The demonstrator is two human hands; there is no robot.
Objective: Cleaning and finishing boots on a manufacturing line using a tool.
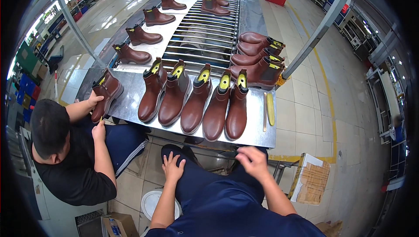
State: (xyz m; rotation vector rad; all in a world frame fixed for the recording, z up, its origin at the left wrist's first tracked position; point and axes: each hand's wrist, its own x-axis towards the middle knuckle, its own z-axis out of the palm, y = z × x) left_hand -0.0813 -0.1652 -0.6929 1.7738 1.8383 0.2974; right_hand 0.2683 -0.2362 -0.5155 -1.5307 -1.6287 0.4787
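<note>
My left hand [173,166] lies flat on my left thigh, its fingers spread and holding nothing. My right hand [254,163] is raised above my right leg, close to the table's front edge. Its fingers are curled together; whatever they hold, if anything, is hidden. In front of me several brown ankle boots [195,111] stand in a row on the metal table [257,125], toes toward me, with yellow-green showing inside their tops. A thin brown strip [265,112] and a yellow-green strip [270,110] lie side by side at the table's right end.
More boots [257,70] are grouped at the right. A roller conveyor [203,36] runs away ahead, lined with boots. At my left a seated co-worker [72,158] holds a boot [107,95]. A metal post [318,27] rises at right; a cardboard-topped stool [310,180] stands nearby.
</note>
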